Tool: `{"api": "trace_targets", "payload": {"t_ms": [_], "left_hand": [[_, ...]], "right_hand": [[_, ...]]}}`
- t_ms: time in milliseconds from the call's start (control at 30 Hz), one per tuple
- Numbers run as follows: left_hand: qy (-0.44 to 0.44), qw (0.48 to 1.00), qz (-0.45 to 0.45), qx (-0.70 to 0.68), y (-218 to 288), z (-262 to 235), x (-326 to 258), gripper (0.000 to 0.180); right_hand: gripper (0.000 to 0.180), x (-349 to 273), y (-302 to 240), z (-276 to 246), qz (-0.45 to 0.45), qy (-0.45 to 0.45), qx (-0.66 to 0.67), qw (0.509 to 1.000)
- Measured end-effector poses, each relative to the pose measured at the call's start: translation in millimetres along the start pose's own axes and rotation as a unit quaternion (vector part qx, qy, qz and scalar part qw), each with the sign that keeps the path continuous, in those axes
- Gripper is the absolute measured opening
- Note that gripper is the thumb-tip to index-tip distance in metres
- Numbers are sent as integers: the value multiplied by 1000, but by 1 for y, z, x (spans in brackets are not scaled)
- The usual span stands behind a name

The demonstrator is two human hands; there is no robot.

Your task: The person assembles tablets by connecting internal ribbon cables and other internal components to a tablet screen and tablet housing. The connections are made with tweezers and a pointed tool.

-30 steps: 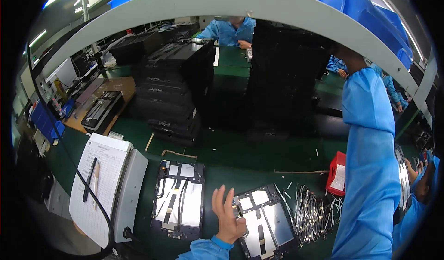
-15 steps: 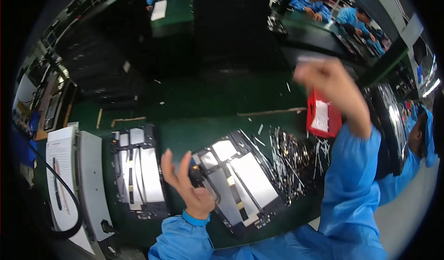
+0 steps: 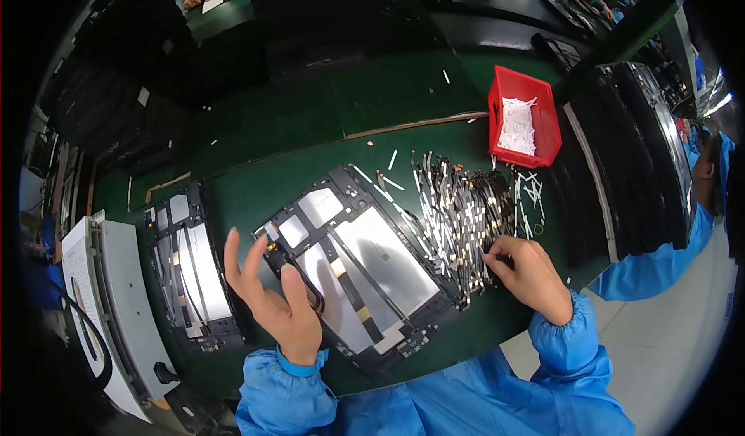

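My left hand (image 3: pixel 278 312) has its fingers spread beside the upper left corner of an opened tablet-like device (image 3: pixel 384 254), with silver panels, a black frame and dark ribbon cables. Whether its fingertips touch that corner I cannot tell. To the right of the device lies a dense pile of thin flat cables (image 3: pixel 458 219) with white, black and gold parts. At the right edge of this pile, my right hand (image 3: pixel 531 277) is closed in a pinch; what is between the fingertips is hidden.
Behind the pile stands a red bin (image 3: pixel 552 129) of white strips, with loose strips (image 3: pixel 530 192) before it. A second opened device (image 3: pixel 194 261) lies left. Black stacked panels (image 3: pixel 632 164) rise on the right, a white paper-topped box (image 3: pixel 105 304) on the left. Another person's blue sleeve (image 3: pixel 648 269) is behind the panels.
My right hand has come down from above the red bin to the cable pile and closed in a pinch. My left hand stays spread by the device. The whole view has shifted.
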State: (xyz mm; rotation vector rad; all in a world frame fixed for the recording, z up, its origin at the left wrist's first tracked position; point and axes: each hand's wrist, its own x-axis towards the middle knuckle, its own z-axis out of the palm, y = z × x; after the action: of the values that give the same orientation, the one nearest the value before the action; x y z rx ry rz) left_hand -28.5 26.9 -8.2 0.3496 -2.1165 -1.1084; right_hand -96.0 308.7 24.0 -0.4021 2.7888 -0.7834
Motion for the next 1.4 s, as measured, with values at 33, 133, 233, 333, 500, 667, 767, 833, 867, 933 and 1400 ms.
{"api": "trace_targets", "payload": {"t_ms": [33, 133, 233, 333, 500, 667, 767, 833, 867, 933, 1400], "left_hand": [[-17, 999, -39, -26, 2, -3, -4, 35], [-32, 995, -51, -81, 15, -15, -25, 30], [-179, 873, -299, -341, 62, -27, -52, 26], [-308, 843, -198, -395, 49, -24, -72, 25], [-253, 812, -202, -485, 38, -38, -81, 11], [-227, 880, -163, -385, 40, -51, -85, 10], [-84, 922, -279, -256, 42, -56, -99, 18], [-130, 906, -324, -238, 41, -68, -107, 27], [-148, 884, -369, -246, 46, -70, -109, 30], [-199, 850, -410, -263, 49, -73, -114, 41], [-58, 643, -520, -559, 42, -78, -127, 34]], "right_hand": [[13, -1, -2, -3, -1, -2, 0, 1000], [13, -6, -22, -17, 49, -36, 66, 996], [11, -29, -47, -24, 83, -148, 314, 934], [10, -42, -71, -2, 18, -351, 451, 820], [11, -48, -88, 32, -2, -424, 509, 749], [12, -46, -94, 37, -67, -407, 428, 804], [10, -38, -95, 38, -62, -362, 381, 849], [10, -35, -93, 41, -58, -331, 382, 861], [11, -31, -94, 41, -57, -289, 344, 892], [12, -30, -90, 51, -104, -180, 337, 918], [8, -19, -101, 83, -190, -115, 267, 938]]}}
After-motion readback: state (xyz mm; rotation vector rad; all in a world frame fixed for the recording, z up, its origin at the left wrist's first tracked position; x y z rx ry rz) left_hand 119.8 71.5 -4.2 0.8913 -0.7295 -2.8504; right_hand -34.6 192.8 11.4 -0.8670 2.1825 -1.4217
